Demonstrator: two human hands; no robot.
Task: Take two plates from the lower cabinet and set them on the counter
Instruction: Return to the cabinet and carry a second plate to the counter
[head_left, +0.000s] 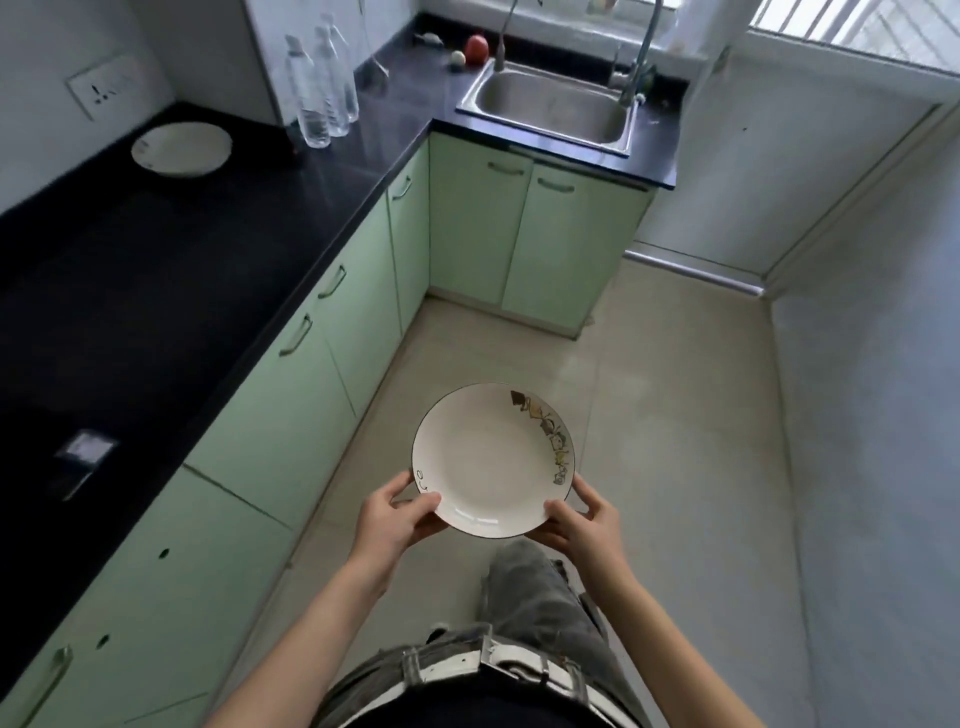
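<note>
I hold a white plate (491, 457) with a dark rim and a printed pattern along its right edge, level above the floor in front of me. My left hand (397, 517) grips its near-left edge and my right hand (584, 519) grips its near-right edge. A second white plate (182, 149) lies flat on the black counter (156, 270) at the far left, near the wall. The green lower cabinets (291, 415) under the counter have their doors shut.
Three clear water bottles (322, 88) stand at the counter's back corner. A steel sink (550, 104) with a tap sits at the far end, with a red fruit (475, 49) beside it. A small device (83, 452) lies on the near counter. Tiled floor (649, 415) stretches ahead.
</note>
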